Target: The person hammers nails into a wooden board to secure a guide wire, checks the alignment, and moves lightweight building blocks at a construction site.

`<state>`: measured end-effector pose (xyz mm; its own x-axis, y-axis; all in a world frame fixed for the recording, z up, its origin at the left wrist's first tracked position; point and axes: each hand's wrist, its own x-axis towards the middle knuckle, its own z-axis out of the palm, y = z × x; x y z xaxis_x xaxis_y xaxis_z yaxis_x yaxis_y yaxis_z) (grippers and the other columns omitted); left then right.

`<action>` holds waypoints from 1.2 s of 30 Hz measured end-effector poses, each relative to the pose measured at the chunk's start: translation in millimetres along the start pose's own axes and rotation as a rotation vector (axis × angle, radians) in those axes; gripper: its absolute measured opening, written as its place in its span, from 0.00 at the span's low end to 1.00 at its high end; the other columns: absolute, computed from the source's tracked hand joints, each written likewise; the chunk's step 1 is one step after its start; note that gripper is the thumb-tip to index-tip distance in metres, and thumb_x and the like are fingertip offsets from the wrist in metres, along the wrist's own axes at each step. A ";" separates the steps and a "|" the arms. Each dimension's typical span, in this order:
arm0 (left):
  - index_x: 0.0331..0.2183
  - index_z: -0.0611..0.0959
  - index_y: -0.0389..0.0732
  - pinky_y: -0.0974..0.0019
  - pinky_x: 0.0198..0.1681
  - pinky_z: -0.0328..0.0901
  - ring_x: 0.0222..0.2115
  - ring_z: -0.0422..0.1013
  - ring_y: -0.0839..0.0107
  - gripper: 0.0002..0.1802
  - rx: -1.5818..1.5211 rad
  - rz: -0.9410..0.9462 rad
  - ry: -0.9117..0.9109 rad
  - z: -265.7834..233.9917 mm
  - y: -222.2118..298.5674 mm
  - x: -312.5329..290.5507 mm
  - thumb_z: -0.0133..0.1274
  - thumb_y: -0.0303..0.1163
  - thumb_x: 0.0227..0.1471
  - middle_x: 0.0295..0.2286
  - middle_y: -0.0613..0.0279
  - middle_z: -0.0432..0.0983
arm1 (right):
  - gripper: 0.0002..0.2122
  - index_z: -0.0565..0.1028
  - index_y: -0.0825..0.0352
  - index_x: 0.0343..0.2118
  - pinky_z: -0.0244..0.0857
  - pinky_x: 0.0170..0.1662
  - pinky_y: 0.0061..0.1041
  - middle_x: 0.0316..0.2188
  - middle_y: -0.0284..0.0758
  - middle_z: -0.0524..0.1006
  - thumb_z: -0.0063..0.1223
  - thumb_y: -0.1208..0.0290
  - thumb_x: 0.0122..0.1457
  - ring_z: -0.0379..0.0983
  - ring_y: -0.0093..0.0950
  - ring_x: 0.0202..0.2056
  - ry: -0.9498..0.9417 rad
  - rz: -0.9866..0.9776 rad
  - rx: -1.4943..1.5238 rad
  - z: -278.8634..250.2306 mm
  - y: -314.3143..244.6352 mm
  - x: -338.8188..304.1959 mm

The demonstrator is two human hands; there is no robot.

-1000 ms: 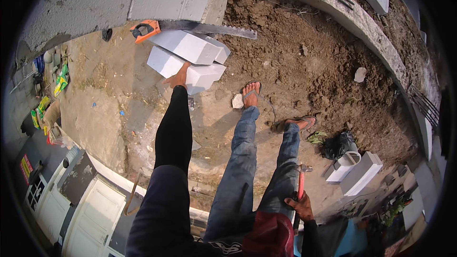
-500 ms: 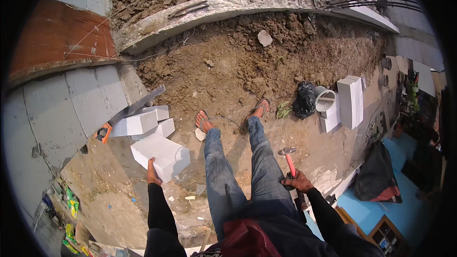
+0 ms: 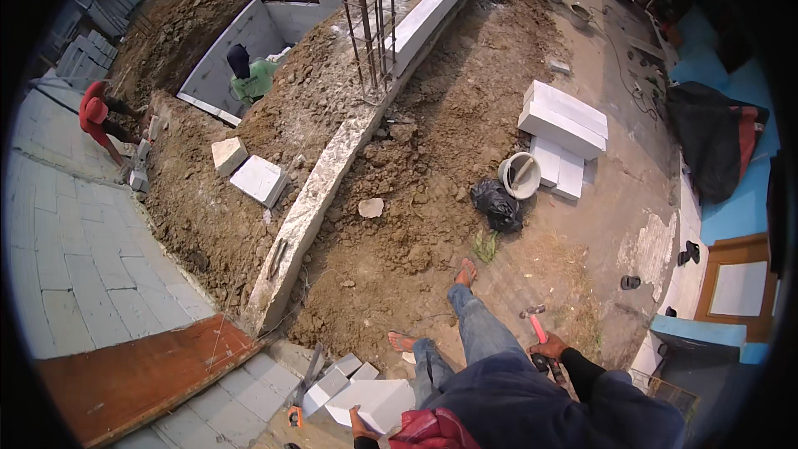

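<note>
My left hand [image 3: 361, 426] grips the near edge of a large white building block [image 3: 378, 402] low in the view, left of my legs. Smaller white block pieces [image 3: 331, 384] lie just beyond it. Beside these rests a handsaw with an orange handle [image 3: 295, 416], its blade pointing away. My right hand [image 3: 550, 349] is closed round a hammer with a pinkish-red handle [image 3: 539, 330], head up, by my right thigh. A dark object [image 3: 555, 370] shows below that hand; I cannot make out its kind.
White blocks [image 3: 565, 119] are stacked ahead right, with a bucket [image 3: 519, 175] and a black plastic bag [image 3: 497, 205] beside them. A concrete beam [image 3: 312, 208] crosses the soil, rebar [image 3: 366, 25] rising from it. Two people, one in red [image 3: 94, 108], one in green [image 3: 252, 81], are beyond.
My view has swung up and turned, bringing the pit and two people into sight. My left hand stays at the block and my right hand keeps the hammer.
</note>
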<state>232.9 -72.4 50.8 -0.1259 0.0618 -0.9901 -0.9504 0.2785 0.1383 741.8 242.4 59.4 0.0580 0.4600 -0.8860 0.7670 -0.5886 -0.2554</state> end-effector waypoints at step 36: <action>0.54 0.74 0.50 0.46 0.51 0.65 0.48 0.71 0.56 0.35 0.355 0.098 -0.439 800.8 275.4 -42.5 0.46 0.59 0.49 0.50 0.62 0.74 | 0.21 0.77 0.72 0.33 0.67 0.31 0.33 0.27 0.41 0.77 0.60 0.54 0.49 0.74 0.29 0.27 0.135 0.247 0.621 -257.7 -224.2 77.1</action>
<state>204.3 769.2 150.0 -0.0063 0.4748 -0.8801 -0.7772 0.5514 0.3030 738.9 581.2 148.1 0.2939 0.3185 -0.9012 0.2147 -0.9408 -0.2624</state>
